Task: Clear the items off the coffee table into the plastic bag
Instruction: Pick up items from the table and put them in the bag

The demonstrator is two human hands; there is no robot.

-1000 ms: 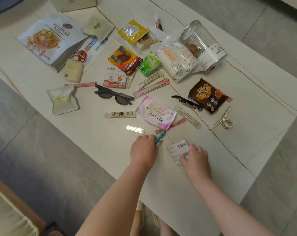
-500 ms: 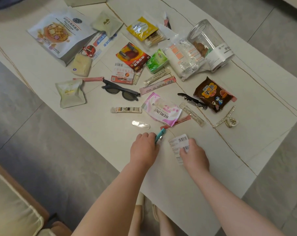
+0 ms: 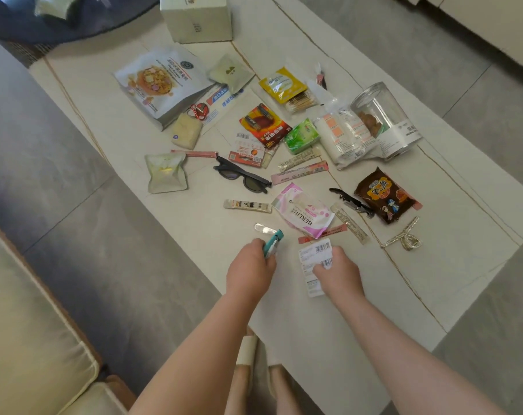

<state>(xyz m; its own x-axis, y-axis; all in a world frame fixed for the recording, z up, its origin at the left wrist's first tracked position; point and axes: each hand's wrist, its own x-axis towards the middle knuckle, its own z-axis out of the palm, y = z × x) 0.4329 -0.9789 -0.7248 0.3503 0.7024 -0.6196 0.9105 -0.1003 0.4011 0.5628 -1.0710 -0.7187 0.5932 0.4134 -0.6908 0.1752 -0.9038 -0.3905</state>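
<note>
My left hand (image 3: pixel 249 269) is closed around a small teal and white tool (image 3: pixel 272 242) whose tip sticks out above the fingers. My right hand (image 3: pixel 338 272) pinches a white barcode label (image 3: pixel 315 259) lifted off the pale coffee table (image 3: pixel 329 330). Just beyond lie a pink BERLIN packet (image 3: pixel 302 209), a clear oblong tab (image 3: pixel 264 229), black sunglasses (image 3: pixel 242 178), a corkscrew (image 3: pixel 351 202) and a brown snack pack (image 3: pixel 384 194). No plastic bag shows.
Farther back sit a clear jar (image 3: pixel 386 124), a large white food pouch (image 3: pixel 161 82), a battery pack (image 3: pixel 264 124), a green packet (image 3: pixel 302 136), a yellow sachet (image 3: pixel 281 83) and a cardboard box (image 3: pixel 197 19). A cream sofa (image 3: pixel 29 339) is at the left; grey floor lies around.
Both hands have closed on their items and lifted them slightly; the label now stands in the right fingers. The view has tilted back, showing more of the far table.
</note>
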